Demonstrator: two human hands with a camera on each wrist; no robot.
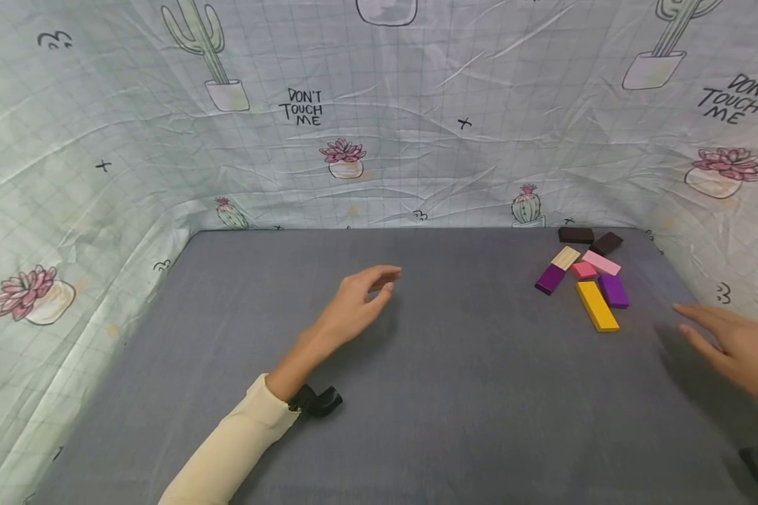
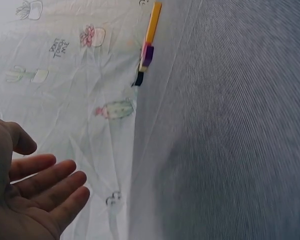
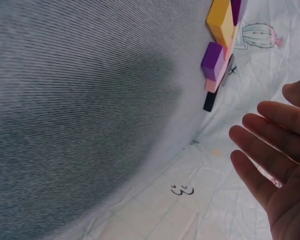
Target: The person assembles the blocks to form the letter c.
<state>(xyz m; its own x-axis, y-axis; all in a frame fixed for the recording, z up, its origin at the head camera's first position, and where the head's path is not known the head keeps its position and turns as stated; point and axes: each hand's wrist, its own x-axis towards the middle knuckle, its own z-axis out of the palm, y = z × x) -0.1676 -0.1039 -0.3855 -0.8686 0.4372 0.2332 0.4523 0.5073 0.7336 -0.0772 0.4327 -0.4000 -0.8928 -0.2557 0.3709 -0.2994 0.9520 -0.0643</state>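
Yellow block [image 1: 597,306] at the head frame's right, left of the nearer right hand [image 1: 735,344]; left hand [image 1: 354,301] well apart
Its long axis slants down to the right, violet block [image 1: 614,290] between its upper end and the right fingers; wrist views alone show both palms, empty, fingers loosely extended, slightly apart
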